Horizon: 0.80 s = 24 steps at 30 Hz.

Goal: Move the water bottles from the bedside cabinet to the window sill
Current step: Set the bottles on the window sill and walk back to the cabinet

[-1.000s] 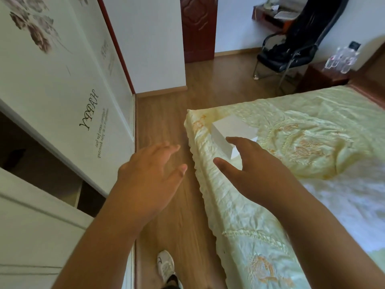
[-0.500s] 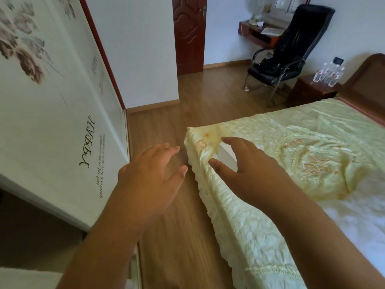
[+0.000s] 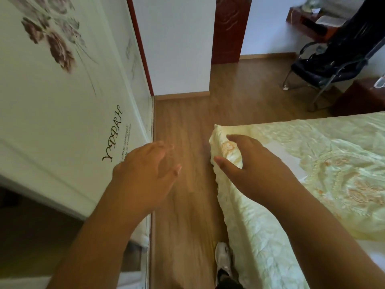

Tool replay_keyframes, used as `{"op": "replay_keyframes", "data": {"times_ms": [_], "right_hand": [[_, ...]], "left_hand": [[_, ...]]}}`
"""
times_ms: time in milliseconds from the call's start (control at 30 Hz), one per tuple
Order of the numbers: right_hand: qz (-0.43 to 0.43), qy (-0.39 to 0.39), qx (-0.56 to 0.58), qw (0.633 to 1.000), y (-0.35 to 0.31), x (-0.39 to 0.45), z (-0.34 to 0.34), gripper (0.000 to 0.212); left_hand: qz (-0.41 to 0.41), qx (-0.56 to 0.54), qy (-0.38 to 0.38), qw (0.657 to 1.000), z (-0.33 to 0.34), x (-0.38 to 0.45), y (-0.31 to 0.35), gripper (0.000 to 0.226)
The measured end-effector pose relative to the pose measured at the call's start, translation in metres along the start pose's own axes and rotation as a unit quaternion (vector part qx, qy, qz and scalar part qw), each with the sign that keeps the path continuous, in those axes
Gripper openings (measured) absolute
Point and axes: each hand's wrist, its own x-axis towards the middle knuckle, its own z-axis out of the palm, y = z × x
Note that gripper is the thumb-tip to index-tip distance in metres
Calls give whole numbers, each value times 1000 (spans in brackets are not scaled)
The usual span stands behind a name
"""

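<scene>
The dark red bedside cabinet [image 3: 360,99] stands far off at the right edge, past the bed. Only a sliver of a clear water bottle [image 3: 380,82] shows on it at the frame edge. My left hand [image 3: 145,174] is held out over the wooden floor, fingers spread, holding nothing. My right hand [image 3: 250,170] hovers over the near corner of the bed, fingers apart and empty. Both hands are far from the cabinet. The window sill is not in view.
A bed with a pale green embroidered cover [image 3: 312,174] fills the right side. A white wardrobe [image 3: 62,101] with flower prints lines the left. A wooden floor aisle [image 3: 187,122] runs between them. A black chair [image 3: 333,59], a red door [image 3: 229,28] and a desk [image 3: 306,19] lie beyond.
The view has swung left and moved forward along the aisle, so the cabinet and bottles slid to the right edge. Both hands stay raised and empty.
</scene>
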Motion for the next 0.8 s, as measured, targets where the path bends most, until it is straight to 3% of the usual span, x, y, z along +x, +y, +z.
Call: {"op": "replay_keyframes", "data": {"times_ms": [333, 800], "right_hand": [[-86, -3, 23, 996, 24, 117, -40, 68], [-119, -70, 3, 990, 47, 222, -43, 70]], "left_hand": [[-64, 14, 64, 996, -18, 74, 47, 57], [-118, 17, 48, 992, 8, 160, 59, 56]]}}
